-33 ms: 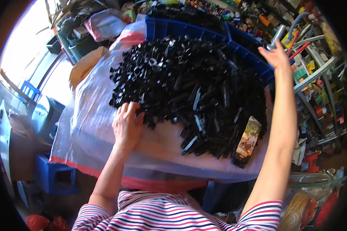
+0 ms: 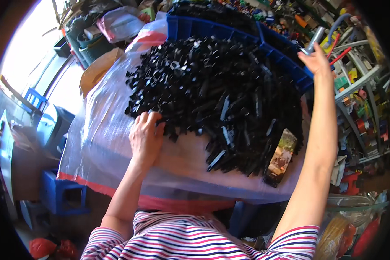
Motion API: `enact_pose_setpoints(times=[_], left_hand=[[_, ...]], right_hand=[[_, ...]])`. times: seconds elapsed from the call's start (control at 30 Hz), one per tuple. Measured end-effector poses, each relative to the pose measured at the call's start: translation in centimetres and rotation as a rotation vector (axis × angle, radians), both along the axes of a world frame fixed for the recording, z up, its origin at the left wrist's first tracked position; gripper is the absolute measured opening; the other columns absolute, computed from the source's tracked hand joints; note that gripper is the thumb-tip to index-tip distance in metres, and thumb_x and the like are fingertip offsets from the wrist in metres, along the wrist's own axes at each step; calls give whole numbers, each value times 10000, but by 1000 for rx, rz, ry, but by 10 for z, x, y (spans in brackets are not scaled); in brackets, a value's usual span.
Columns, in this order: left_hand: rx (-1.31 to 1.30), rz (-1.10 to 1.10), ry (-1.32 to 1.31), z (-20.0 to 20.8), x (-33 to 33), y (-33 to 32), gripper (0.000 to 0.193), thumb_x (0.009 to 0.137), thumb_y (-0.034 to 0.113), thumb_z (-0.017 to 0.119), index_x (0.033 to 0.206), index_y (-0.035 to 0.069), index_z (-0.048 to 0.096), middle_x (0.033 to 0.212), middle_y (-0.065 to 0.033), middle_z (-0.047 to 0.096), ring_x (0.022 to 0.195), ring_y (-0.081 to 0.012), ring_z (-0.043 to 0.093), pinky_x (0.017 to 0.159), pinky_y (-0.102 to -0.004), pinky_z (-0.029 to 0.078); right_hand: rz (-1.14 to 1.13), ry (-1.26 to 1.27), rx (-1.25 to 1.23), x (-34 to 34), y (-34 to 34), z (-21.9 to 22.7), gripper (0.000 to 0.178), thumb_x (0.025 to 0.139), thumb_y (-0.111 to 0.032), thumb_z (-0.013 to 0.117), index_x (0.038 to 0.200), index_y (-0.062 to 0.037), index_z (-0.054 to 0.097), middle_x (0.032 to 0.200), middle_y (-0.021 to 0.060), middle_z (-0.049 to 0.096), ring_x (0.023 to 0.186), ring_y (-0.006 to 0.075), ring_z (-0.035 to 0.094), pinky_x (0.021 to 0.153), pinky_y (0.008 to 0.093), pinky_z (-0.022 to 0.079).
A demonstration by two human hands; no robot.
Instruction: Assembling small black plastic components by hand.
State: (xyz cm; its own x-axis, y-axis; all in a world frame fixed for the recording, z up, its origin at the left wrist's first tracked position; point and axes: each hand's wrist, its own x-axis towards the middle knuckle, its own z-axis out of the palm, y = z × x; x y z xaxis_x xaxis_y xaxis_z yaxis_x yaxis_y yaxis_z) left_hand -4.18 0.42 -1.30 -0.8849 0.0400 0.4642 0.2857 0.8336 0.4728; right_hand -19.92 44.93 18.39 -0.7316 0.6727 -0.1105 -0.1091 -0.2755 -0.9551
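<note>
A wide heap of small black plastic pieces (image 2: 190, 86) covers much of the table, with longer strips toward its right and near side. At the heap's near left edge, my left hand (image 2: 145, 136) rests with its fingers curled in against the pieces. Its fingertips are hidden, so what they hold does not show. My right hand (image 2: 320, 65) is stretched out to the far right, beside the end of a blue bin (image 2: 286, 65). Its thumb and fingers are apart. A silver cylinder (image 2: 315, 40) shows just past those fingers; whether they touch it is unclear.
A phone (image 2: 282, 158) with a lit picture lies at the heap's right near edge. Clear plastic sheeting (image 2: 104, 125) covers the table. Another blue bin (image 2: 212, 31) holds black parts at the back. Cluttered shelving (image 2: 359, 82) stands right, a blue stool (image 2: 67, 195) lower left.
The whole view has shifted slightly. My right hand has moved a little to the right, away from the bin. My left hand stays at the heap's edge.
</note>
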Motion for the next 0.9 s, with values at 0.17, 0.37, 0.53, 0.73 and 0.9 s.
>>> enact_pose_setpoints(times=[0.17,0.37,0.53,0.73,0.9], left_hand=[[199,-9,-45,-4,-2,-18,198,731,64,652,914,76,576,823,-63,563,746,-213,573,651,-309,447],[848,-180,-169,5,-5,-26,107,820,23,584,926,7,594,841,-35,598,751,-100,580,684,-227,450],[1220,-378,-419,11,12,-24,249,820,106,615,1046,6,584,867,-45,613,742,-95,558,679,-229,453],[1523,-511,-627,2,25,-23,187,859,160,598,980,18,614,765,-3,592,704,-78,556,656,-239,467],[1628,-548,-767,6,33,-2,207,893,196,546,986,19,597,855,-25,603,679,-78,560,638,-229,469]], right_hand=[[559,334,1018,107,-162,-51,241,865,-192,574,1000,7,574,1102,84,571,968,157,535,856,285,411],[645,182,1920,182,-242,-139,191,701,-29,640,891,-23,619,807,67,573,789,233,512,692,341,412],[609,-62,2094,182,-248,-169,263,726,-86,644,978,-36,586,827,77,561,820,241,510,724,346,407],[596,159,1497,206,-258,-154,194,842,-108,542,1010,-19,575,820,76,551,749,187,513,665,290,413],[666,43,525,249,-281,-161,298,954,-241,425,1062,11,543,666,-30,435,568,36,378,510,170,318]])
